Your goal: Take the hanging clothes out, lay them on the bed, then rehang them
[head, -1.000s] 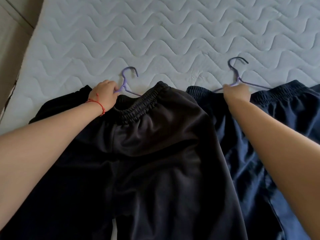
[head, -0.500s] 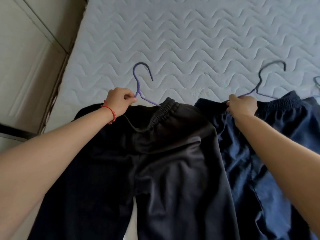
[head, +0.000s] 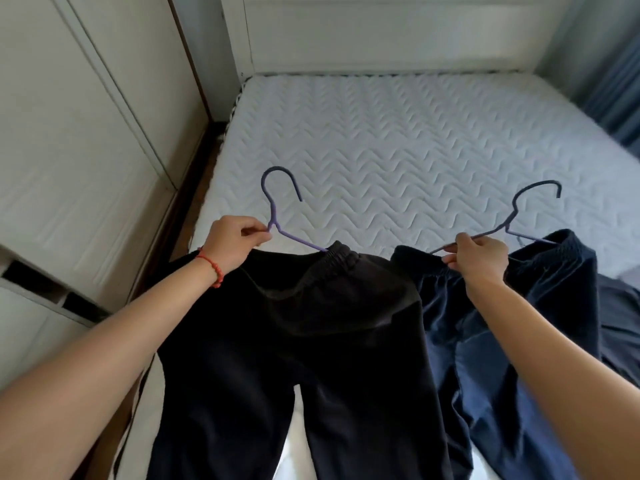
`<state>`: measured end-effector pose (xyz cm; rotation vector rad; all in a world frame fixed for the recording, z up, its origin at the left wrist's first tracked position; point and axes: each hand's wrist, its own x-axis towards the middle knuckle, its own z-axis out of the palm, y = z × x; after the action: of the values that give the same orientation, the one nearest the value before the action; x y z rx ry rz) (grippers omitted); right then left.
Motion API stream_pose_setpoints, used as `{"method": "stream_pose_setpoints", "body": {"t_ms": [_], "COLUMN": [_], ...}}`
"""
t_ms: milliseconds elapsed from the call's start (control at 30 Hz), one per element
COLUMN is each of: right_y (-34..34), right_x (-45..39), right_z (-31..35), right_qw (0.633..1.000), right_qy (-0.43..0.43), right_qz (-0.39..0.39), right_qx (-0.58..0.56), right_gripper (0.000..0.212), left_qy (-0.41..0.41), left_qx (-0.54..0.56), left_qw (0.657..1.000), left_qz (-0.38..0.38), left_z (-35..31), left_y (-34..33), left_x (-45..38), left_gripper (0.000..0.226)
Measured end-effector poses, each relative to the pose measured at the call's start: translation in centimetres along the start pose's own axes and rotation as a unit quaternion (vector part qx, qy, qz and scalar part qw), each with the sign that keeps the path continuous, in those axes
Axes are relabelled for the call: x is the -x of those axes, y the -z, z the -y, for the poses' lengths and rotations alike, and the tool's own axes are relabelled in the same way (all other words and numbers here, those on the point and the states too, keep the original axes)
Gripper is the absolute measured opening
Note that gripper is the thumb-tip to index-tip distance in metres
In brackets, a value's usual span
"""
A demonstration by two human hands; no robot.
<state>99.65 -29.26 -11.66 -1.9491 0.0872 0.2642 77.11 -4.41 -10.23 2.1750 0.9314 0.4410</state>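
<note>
Black trousers (head: 298, 341) hang from a purple hanger (head: 277, 216) w/ the waistband raised above the near end of the mattress (head: 398, 140), legs trailing down twd the person. Left hand (head: 232, 242) pinches that hanger at its neck, fingers curled tight round the wire. Navy trousers (head: 512, 323) sit to the right of the black pair, on a darker hanger (head: 519, 216); right hand (head: 479, 256) pinches its left arm betw thumb and fingers. Judging by this, taking out and laying on the bed look done, and rehanging is starting: both pairs are lifted, neither back on a rail yet. More dark cloth (head: 620, 323) lies at the mattress's right edge, so likely more left. Wardrobe (head: 69, 150) stands left of the mattress; its inside isn't visible, contents can't be told.
</note>
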Motion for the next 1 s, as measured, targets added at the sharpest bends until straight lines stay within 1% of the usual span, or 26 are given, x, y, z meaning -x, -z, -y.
{"method": "stream_pose_setpoints", "body": {"t_ms": [133,267,367,467,500,567,600,700,800,1000], "right_y": [2.8,5.1,6.8,8.7,9.3,10.4,10.9,11.6,11.5,9.5], "right_x": [5.3,9.7,12.4,14.6,15.3,16.8,17.7,20.7,23.7,30.7], "right_z": [4.4,8.1,10.3,12.2,12.5,12.8,12.9,13.6,15.2,18.4], "right_qw": [0.999,0.995,0.99,0.984,0.983,0.978,0.975,0.962,0.947,0.909], "right_qy": [0.037,0.082,0.109,0.128,0.128,0.129,0.133,0.155,0.183,0.215], "right_qz": [0.016,0.053,0.085,0.117,0.127,0.152,0.169,0.217,0.261,0.353], "right_qx": [-0.004,0.0,-0.008,-0.03,-0.039,-0.056,-0.059,-0.06,-0.05,-0.042], "right_gripper": [0.024,0.025,0.024,0.024,0.025,0.027,0.028,0.028,0.027,0.027], "left_qy": [-0.008,-0.017,-0.015,-0.012,-0.005,0.004,0.01,0.024,0.04,0.094], "left_qx": [0.023,0.023,0.022,0.027,0.03,0.033,0.037,0.038,0.035,0.006], "left_qw": [0.999,0.998,0.997,0.993,0.992,0.99,0.988,0.985,0.98,0.965], "left_qz": [-0.021,-0.048,-0.075,-0.113,-0.123,-0.14,-0.148,-0.167,-0.192,-0.246], "left_z": [-1.8,-3.9,-5.1,-6.6,-7.0,-7.8,-8.2,-9.1,-9.8,-8.3], "left_y": [5.6,10.5,14.1,17.3,18.2,19.8,20.5,22.6,25.2,31.7], "left_x": [4.0,8.4,12.0,16.4,18.1,21.5,23.3,28.5,34.1,45.8], "left_gripper": [0.003,0.004,0.011,0.007,0.008,0.021,0.028,0.034,0.021,0.025]}}
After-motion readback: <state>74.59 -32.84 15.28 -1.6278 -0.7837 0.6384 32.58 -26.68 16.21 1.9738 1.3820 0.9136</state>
